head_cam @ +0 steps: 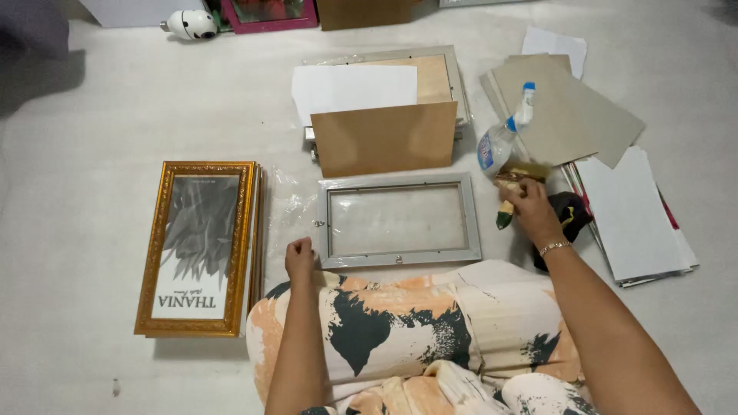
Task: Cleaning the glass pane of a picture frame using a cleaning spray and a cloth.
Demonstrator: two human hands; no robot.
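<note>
Sat on floor (92, 115) covered in pale off-white sheeting, slightly wrinkled. Light soft and even, dimmer toward my upper left corner, where dark shadow fell across covering. Along far edge: brown cardboard panel (365, 11), magenta-framed picture (269, 14), small white round gadget with black patches (192, 24). No walls or windows within my view.

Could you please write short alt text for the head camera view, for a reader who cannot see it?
A seated person's right hand grips a brush beside a grey picture frame lying on the floor, while the left hand rests at the frame's near left corner. A gold frame lies to the left; a spray bottle, cardboard sheets and paper lie beyond.
</note>
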